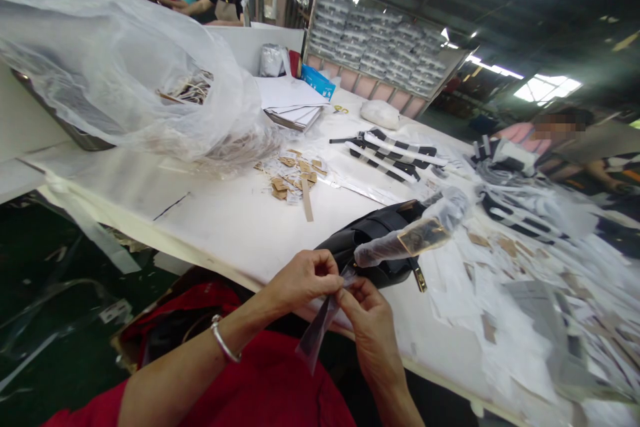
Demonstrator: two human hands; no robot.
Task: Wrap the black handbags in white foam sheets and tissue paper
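Observation:
A black handbag [370, 223] lies on the white table near its front edge. Its handle [385, 247] is wrapped in clear plastic, and gold-coloured metal hardware [421, 277] hangs at its right side. Close to the bag's near end, my left hand [315, 275] pinches a strip of clear plastic film [319, 333] between thumb and forefinger. My right hand [371, 313] grips the same film right beside it, fingertips almost touching the left ones. The film's loose end hangs down over the table edge.
Brown paper tags [287, 177] lie mid-table near a metal ruler [365, 190]. A big translucent bag [125, 73] stands at left, papers [290, 100] behind. Black-and-white straps [395, 153] lie farther back; white wrapping [500, 307] covers the right. A co-worker [540, 137] sits at right, others at back left.

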